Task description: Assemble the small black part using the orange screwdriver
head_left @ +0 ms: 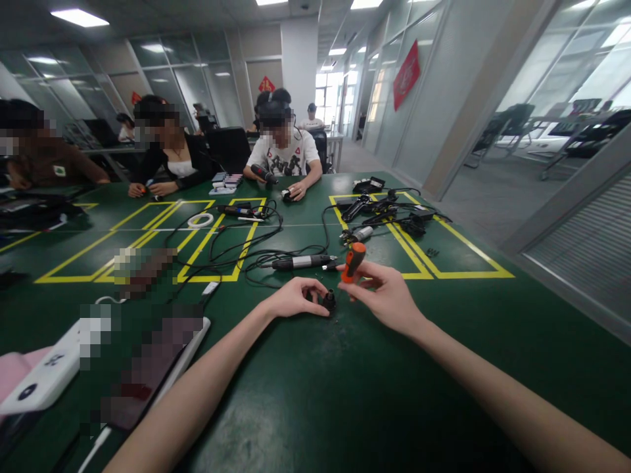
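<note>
My left hand (300,297) rests low on the green table, thumb and fingers closed around a small black cylindrical part (329,300). That part stands upright on the tabletop; its details are too small to make out. Just to the right, my right hand (382,294) grips a screwdriver with an orange and black handle (353,261). The handle points up and its lower end sits between my fingers, apart from the black part. Beyond both hands lies a dark pen-shaped tool with a silver band (300,263), its cable running off to the left.
Black tools and cables (379,209) lie inside yellow tape outlines at the back right. A roll of white tape (200,220) sits left of centre. At near left are a phone (152,368) and a white power strip (54,361). Across the table a person (288,154) holds a drill.
</note>
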`<action>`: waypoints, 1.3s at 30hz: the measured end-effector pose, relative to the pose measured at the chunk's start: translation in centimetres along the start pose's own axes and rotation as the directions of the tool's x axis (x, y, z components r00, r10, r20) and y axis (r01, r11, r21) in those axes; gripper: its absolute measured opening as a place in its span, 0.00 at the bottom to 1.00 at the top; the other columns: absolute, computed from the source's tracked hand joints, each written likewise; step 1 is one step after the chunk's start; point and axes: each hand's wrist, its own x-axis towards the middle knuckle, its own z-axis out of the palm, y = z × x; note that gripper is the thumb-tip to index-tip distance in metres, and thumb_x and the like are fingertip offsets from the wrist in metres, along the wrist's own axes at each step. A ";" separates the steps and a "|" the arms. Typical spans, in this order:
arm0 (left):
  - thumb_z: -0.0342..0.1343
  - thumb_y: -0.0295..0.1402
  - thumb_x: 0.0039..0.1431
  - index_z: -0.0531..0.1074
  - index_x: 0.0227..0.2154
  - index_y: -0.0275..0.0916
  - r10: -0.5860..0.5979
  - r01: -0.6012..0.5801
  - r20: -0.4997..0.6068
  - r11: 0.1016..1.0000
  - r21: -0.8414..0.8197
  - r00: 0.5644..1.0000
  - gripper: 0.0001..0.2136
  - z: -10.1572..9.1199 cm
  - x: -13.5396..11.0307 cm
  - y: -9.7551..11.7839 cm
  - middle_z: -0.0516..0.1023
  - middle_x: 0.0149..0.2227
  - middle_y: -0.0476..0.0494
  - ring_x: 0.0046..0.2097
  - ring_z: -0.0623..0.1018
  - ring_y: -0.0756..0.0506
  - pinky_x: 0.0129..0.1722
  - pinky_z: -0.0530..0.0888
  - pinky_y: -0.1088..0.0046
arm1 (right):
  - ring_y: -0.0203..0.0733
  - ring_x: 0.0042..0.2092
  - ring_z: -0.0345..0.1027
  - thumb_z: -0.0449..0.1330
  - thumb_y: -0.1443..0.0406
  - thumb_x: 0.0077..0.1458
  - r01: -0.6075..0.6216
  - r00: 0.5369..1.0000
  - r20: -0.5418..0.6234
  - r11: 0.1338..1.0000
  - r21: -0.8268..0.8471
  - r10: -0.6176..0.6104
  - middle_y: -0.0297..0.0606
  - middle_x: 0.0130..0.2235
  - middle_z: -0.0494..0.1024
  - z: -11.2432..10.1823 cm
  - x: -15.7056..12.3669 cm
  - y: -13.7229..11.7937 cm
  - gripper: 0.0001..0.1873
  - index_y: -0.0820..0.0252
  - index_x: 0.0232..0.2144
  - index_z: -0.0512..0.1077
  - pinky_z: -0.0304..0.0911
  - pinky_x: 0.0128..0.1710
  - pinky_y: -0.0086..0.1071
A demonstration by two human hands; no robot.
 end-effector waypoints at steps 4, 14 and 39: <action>0.76 0.41 0.39 0.79 0.38 0.34 -0.007 0.007 -0.004 1.000 -0.002 1.000 0.23 0.1 0.0 -0.1 0.77 0.27 0.52 0.29 0.72 0.51 0.32 0.66 0.75 | 0.38 0.26 0.72 0.70 0.54 0.52 -0.039 0.999 -0.001 0.999 0.038 0.039 0.38 0.32 0.81 0.0 0.0 -0.1 0.17 0.60 0.38 0.81 0.76 0.25 0.34; 0.76 0.43 0.38 0.79 0.37 0.35 -0.003 0.003 -0.010 1.000 0.008 1.000 0.24 0.1 0.0 -0.3 0.77 0.28 0.51 0.30 0.72 0.51 0.32 0.64 0.75 | 0.39 0.28 0.73 0.70 0.53 0.52 -0.015 1.000 -0.013 1.000 0.026 0.016 0.38 0.34 0.80 0.3 -0.1 0.3 0.15 0.58 0.35 0.80 0.76 0.23 0.33; 0.77 0.43 0.37 0.80 0.38 0.34 0.027 -0.027 -0.016 1.000 -0.009 0.999 0.25 0.1 0.3 -0.9 0.79 0.31 0.50 0.31 0.74 0.51 0.34 0.66 0.74 | 0.37 0.25 0.73 0.66 0.54 0.56 -0.062 0.997 0.049 0.996 0.069 0.058 0.38 0.33 0.81 0.2 0.1 0.6 0.19 0.60 0.45 0.79 0.75 0.25 0.32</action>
